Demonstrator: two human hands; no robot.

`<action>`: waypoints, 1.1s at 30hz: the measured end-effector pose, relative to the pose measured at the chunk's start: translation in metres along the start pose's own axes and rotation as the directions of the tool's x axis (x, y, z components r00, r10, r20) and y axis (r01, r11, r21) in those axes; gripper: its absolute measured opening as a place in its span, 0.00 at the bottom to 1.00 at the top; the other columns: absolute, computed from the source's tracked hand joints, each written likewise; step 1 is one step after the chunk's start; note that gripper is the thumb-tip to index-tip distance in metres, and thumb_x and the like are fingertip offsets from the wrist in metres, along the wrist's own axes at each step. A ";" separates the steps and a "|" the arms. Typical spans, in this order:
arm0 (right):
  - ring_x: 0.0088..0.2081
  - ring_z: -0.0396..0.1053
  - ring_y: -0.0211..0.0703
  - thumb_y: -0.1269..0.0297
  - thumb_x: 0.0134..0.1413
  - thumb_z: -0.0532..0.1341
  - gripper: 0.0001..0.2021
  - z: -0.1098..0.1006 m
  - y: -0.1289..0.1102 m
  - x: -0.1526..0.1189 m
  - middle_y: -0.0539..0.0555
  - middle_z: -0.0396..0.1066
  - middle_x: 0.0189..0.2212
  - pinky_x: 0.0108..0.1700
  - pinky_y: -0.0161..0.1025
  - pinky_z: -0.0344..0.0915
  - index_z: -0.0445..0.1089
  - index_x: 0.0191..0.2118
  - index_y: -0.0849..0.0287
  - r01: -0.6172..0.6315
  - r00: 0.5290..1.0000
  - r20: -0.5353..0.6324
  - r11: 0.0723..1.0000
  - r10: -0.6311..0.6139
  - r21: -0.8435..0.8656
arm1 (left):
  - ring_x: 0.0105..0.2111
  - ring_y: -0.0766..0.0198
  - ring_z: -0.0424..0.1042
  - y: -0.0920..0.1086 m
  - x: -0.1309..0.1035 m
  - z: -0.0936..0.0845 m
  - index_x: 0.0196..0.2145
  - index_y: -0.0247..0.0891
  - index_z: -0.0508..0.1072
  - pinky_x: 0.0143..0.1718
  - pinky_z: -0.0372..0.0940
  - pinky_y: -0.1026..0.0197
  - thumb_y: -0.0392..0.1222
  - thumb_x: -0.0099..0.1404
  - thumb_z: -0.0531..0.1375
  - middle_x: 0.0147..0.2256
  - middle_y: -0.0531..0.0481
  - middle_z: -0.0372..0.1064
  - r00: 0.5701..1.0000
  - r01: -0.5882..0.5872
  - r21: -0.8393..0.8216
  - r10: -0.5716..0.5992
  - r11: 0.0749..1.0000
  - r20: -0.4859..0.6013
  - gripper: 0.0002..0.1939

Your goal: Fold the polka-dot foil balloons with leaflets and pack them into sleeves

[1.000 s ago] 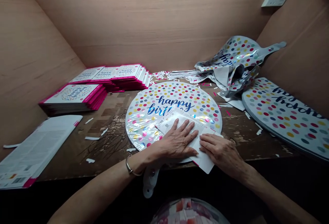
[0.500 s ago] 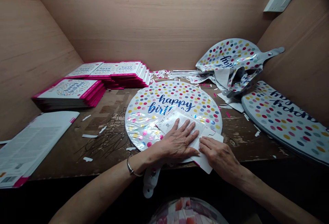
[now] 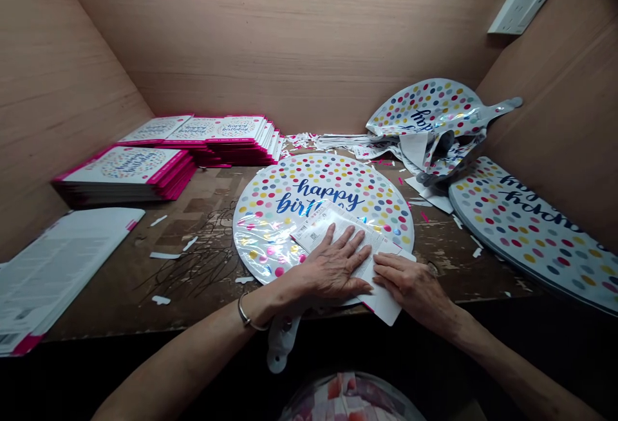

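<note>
A round foil balloon (image 3: 270, 199), white with coloured dots and "happy birthday" lettering, lies flat on the table with its tail hanging over the front edge. A white printed card sleeve (image 3: 316, 224) rests slantwise on it, a flap sticking out at the lower right. My left hand (image 3: 338, 265) is spread flat on the sleeve and presses it against the balloon. Beside it, my right hand (image 3: 408, 282) is closed at the sleeve's right edge, fingers together on the flap. What lies under that palm is hidden.
Pink-edged printed packets (image 3: 130, 173) are stacked at the back left, with flat printed sleeves (image 3: 72, 260) nearer the front. More dotted balloons (image 3: 531, 234) are piled at right; a crumpled balloon (image 3: 429, 102) sits behind. Paper scraps (image 3: 165, 255) litter the table. A power strip (image 3: 520, 9) hangs upper right.
The camera view has shifted slightly. Both hands keep their places on the card sleeve, and the balloon lies as before.
</note>
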State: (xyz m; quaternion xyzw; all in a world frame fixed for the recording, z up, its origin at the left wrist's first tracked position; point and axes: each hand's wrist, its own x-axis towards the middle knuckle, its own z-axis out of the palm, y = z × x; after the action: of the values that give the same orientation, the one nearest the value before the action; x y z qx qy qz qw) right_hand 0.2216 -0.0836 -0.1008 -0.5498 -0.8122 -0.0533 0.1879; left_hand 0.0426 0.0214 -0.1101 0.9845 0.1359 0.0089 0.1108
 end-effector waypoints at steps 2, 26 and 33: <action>0.38 0.71 0.43 0.73 0.56 0.52 0.11 -0.001 -0.002 0.000 0.57 0.74 0.38 0.39 0.37 0.68 0.73 0.32 0.61 0.009 1.000 0.025 1.000 -0.009 -0.003 | 0.63 0.49 0.29 0.001 0.000 -0.001 0.62 0.35 0.47 0.58 0.26 0.39 0.64 0.64 0.38 0.63 0.38 0.36 1.000 0.000 0.000 0.000 1.000 -0.003 0.38; 0.35 0.66 0.45 0.79 0.51 0.51 0.12 -0.009 -0.018 0.006 0.58 0.69 0.31 0.37 0.40 0.61 0.68 0.32 0.60 0.346 0.934 0.197 0.886 -0.297 -0.307 | 0.63 0.48 0.30 0.003 -0.002 0.001 0.62 0.35 0.47 0.58 0.28 0.38 0.61 0.66 0.36 0.63 0.38 0.36 1.000 0.006 0.014 -0.006 1.000 -0.022 0.35; 0.17 0.59 0.38 0.69 0.54 0.48 0.12 -0.059 0.060 -0.045 0.55 0.62 0.18 0.18 0.38 0.50 0.59 0.21 0.55 -0.145 0.987 -0.006 0.886 0.159 -0.441 | 0.63 0.49 0.30 -0.008 0.002 -0.009 0.62 0.37 0.48 0.59 0.28 0.38 0.64 0.63 0.44 0.63 0.39 0.37 0.997 -0.078 -0.038 0.079 0.996 0.022 0.37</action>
State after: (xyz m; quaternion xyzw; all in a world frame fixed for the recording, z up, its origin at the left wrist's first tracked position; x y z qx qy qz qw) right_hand 0.3053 -0.1169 -0.0694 -0.6407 -0.7362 -0.2122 0.0500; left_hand 0.0424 0.0312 -0.1025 0.9869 0.0956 0.0043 0.1301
